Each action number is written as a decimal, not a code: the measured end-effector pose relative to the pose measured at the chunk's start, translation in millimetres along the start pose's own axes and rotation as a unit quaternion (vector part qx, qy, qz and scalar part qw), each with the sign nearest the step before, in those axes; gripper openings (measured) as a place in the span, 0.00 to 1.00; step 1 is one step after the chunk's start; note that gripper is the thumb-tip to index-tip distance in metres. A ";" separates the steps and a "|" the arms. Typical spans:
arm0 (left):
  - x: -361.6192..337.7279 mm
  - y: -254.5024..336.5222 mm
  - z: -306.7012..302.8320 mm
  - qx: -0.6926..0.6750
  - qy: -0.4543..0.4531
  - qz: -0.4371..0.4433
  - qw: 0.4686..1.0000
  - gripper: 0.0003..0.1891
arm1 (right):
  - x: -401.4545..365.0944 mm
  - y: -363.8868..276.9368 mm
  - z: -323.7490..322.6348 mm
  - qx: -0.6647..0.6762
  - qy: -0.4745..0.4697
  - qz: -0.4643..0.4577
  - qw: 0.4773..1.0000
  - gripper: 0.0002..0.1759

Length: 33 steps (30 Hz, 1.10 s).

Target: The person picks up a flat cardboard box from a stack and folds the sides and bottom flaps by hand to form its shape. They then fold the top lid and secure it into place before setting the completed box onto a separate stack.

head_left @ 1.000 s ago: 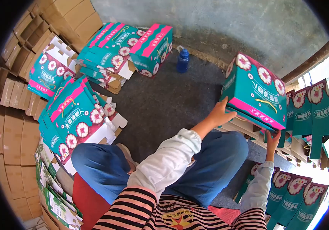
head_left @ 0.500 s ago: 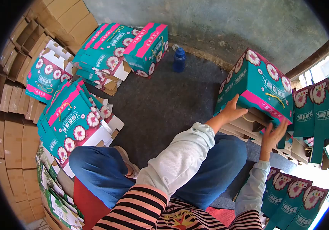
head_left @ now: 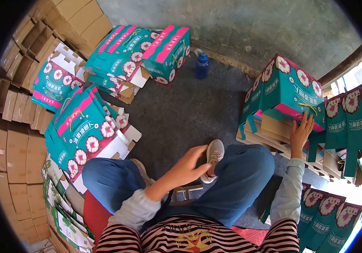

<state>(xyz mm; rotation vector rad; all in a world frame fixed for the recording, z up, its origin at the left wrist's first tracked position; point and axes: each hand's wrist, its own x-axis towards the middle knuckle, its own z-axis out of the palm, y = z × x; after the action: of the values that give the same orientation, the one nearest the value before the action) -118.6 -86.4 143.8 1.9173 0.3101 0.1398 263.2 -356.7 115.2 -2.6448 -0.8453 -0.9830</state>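
Observation:
My right hand [head_left: 301, 135] rests with spread fingers against the lower edge of a teal gift box [head_left: 298, 90] with pink trim, flower-like pictures and a yellow cord handle. The box sits tilted on a stack of folded cartons [head_left: 269, 137] at the right. Over my lap, my left hand [head_left: 186, 166] hangs in the air, fingers stretched out and thumb apart, holding nothing. Below it shows one of my shoes [head_left: 215, 152].
Flat teal cartons [head_left: 82, 130] lie piled at the left, by stacked brown boxes [head_left: 16, 160]. Another upright gift box [head_left: 164, 59] and a blue bottle [head_left: 202, 65] stand near the wall. More teal cartons [head_left: 358, 122] line the right side.
My left hand has let go of the gift box and swung back left over my lap. My right hand stays at the box, its fingers now farther up its face.

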 end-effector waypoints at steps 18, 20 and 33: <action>-239.5 -167.0 -211.0 -0.001 0.599 -0.193 0.777 0.18 | 48.5 -58.9 -56.9 0.007 -0.072 -0.105 0.992 0.35; -251.5 -206.6 -192.4 0.002 0.573 -0.247 0.781 0.20 | 63.4 -123.7 -87.8 0.089 -0.107 -0.112 0.984 0.34; -354.5 -368.1 -205.5 -0.185 0.730 -0.398 0.525 0.14 | 22.0 -326.7 -79.6 0.088 -0.525 -0.400 0.746 0.24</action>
<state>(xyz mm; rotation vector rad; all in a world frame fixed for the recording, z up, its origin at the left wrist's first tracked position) -563.0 121.4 -106.8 0.5833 2.0299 1.0920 45.9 -108.9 185.2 -2.4673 -2.2363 0.7100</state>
